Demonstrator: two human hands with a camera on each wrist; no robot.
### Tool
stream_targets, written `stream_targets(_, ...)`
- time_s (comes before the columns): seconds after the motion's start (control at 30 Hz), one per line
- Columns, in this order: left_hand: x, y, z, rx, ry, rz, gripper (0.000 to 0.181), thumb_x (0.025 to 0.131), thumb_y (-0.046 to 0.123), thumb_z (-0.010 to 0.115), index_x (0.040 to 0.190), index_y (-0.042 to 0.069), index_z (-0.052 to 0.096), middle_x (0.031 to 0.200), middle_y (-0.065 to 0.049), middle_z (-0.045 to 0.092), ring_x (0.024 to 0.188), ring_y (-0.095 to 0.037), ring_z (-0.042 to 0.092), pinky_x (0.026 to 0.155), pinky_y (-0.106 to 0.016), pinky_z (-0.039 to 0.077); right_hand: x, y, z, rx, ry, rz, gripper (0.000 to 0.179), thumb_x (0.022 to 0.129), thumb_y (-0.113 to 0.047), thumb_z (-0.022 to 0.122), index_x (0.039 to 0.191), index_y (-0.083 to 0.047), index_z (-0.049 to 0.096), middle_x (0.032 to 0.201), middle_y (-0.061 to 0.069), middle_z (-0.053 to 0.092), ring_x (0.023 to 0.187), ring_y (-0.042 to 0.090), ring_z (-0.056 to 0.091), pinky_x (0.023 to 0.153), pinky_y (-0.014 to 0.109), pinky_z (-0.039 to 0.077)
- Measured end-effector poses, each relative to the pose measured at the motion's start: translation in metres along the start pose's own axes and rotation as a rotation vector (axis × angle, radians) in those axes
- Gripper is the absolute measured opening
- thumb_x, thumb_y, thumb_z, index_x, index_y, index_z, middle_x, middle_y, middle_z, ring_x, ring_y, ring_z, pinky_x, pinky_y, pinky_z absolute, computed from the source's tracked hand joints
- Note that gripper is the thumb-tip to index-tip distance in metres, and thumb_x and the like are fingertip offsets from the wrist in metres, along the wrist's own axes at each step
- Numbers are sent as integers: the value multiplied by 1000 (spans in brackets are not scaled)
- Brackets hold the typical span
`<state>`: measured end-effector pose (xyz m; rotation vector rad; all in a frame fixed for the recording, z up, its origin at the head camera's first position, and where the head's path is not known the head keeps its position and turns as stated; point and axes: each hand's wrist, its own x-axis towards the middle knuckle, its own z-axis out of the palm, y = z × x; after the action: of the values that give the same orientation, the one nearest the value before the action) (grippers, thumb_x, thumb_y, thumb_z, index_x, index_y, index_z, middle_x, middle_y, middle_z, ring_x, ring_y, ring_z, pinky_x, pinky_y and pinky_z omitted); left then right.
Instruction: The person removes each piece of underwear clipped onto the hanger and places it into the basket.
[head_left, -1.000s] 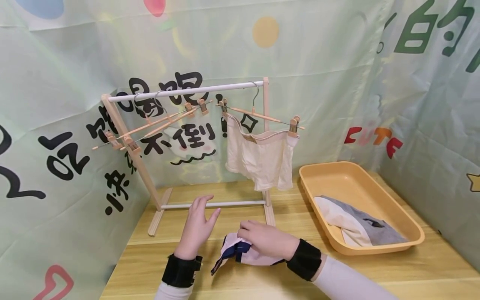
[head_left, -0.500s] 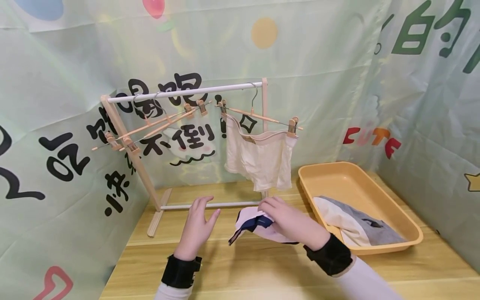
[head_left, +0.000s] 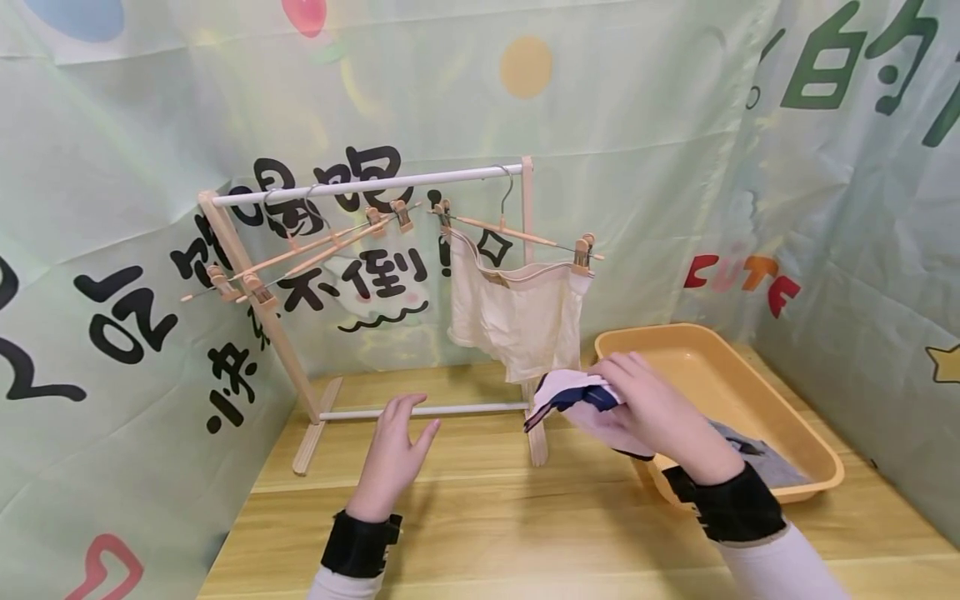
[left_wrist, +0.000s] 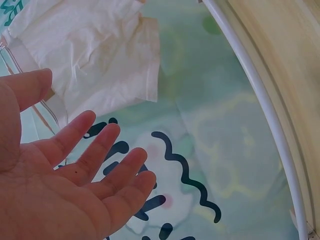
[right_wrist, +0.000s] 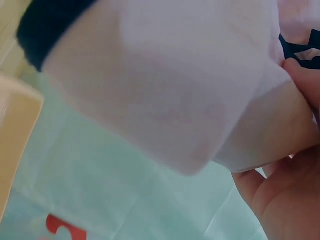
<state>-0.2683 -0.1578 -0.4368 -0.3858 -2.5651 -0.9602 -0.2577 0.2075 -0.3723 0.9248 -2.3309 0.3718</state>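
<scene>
Above the near left edge of the tub, my right hand [head_left: 667,412] pinches a small pale pink garment with navy trim [head_left: 597,423]. In the right wrist view the thumb and fingers grip the cloth's edge, and the pink fabric [right_wrist: 165,80] hangs down across the picture. My left hand [head_left: 393,458] is held in front of the rack's lower bar, fingers spread and holding nothing. The left wrist view shows its palm side, with cream shorts [left_wrist: 95,55] beyond the fingers. Those shorts hang by two clips from a hanger [head_left: 517,229] on the rack.
A wooden rack with a white top rail [head_left: 420,177] stands at the back. Two bare clip hangers [head_left: 330,246] hang on its left side. An orange-yellow tub [head_left: 678,332] at the right holds grey cloth [head_left: 776,462], partly hidden by my right arm. Printed fabric [head_left: 637,167] surrounds the wooden table [head_left: 480,533].
My right hand has lifted the pink garment off the table front and carried it right and farther away, over to the tub. The left hand has stayed in place.
</scene>
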Motion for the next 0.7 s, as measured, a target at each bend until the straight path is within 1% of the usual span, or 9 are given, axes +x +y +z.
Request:
stream_targets(0.07,0,0,0,2,3,5,48,92,30,61,132,5,51,133,-18,49,122,-31,44,102,-54,42,-4,6,-6,-3,24,17,47,62,7,76,102,-7,57,93,4,58,88,23,48,74,43,45)
stream_targets(0.27,0,0,0,5,-1,9,48,92,30,61,132,5,51,133,-18,50,122,-31,44,103,-54,41,-14,23,-19,-31,109,31,35,66,3,73,98,-4,59,88,6,61,83,25,50,73,44,43)
stream_targets(0.47,-1,1,0,4,-2,11,47,92,29,62,132,6,51,132,-17,50,122,-30,44,103,-54,41,-25,38,-35,-76,108,129,26,73,6,66,95,-5,59,87,8,61,85,26,50,75,45,43)
stream_targets(0.57,-1,2,1,-2,-2,26,46,92,29,62,132,8,51,132,-17,50,121,-29,44,103,-54,42,-30,46,-41,-83,114,162,23,74,7,65,93,-5,58,86,10,61,87,28,50,77,47,43)
stream_targets(0.7,0,4,3,-7,-11,41,47,92,30,61,132,8,50,133,-16,50,122,-29,44,103,-53,41,-37,59,-43,-99,121,209,22,74,8,65,93,-1,58,87,15,61,87,32,51,78,52,41)
